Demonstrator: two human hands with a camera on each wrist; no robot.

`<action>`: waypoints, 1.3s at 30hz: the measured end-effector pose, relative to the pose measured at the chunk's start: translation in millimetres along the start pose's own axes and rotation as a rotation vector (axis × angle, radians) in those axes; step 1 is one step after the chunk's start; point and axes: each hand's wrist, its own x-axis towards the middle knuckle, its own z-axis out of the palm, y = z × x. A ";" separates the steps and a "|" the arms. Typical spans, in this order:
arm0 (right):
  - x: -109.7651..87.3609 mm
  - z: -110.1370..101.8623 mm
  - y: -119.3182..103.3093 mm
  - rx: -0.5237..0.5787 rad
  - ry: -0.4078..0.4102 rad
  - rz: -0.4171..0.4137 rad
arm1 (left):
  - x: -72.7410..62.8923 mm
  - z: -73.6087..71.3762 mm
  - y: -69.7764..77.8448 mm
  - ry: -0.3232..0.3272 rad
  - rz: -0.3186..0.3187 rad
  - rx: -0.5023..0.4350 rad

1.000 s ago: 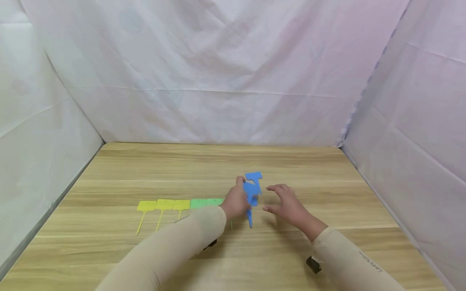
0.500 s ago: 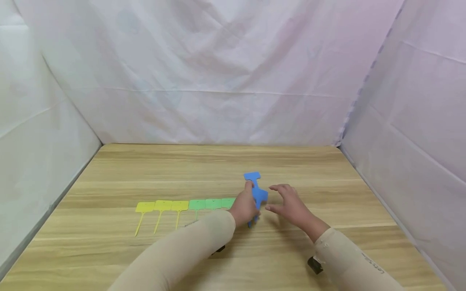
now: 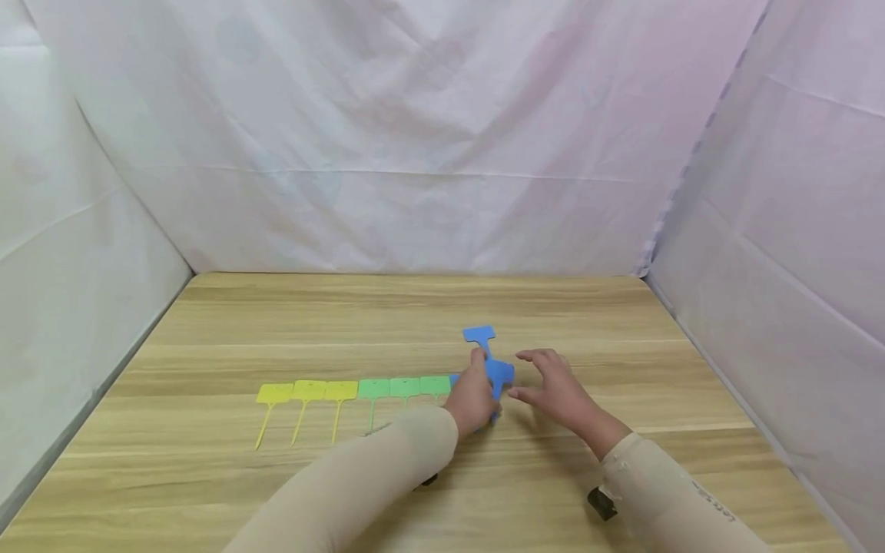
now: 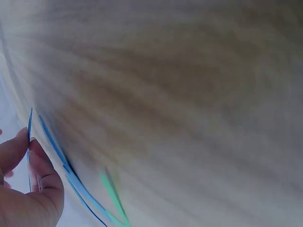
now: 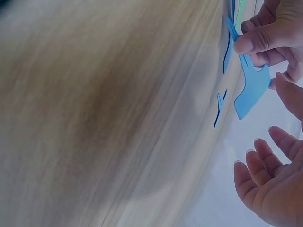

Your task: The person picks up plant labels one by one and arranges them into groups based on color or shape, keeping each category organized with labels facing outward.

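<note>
My left hand pinches a blue T-shaped plant label by its stem, between thumb and fingers. The right wrist view shows that label tilted above the table. Just to its right my right hand hovers with fingers spread and relaxed, holding nothing. A second blue label lies farther back on the table. Past the green labels, a bit of blue shows beside my left hand, which hides the rest. Blue label edges also lie near the hand in the left wrist view.
Yellow plant labels and green plant labels lie side by side in a row on the wooden table, stems toward me. My left sleeve covers some stems. White cloth hangs behind and on both sides.
My left hand has moved right with a blue label, uncovering the green labels and a bit of blue at the row's end. My right hand has shifted only slightly.
</note>
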 end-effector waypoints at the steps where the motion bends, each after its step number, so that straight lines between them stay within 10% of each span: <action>1: 0.0 0.0 -0.1 0.001 -0.001 0.001 | 0.2 1.2 -0.3 0.006 -0.006 -0.007; 39: -1.6 3.2 -0.6 -0.002 -0.020 0.013 | 4.0 16.8 5.1 0.059 -0.045 0.023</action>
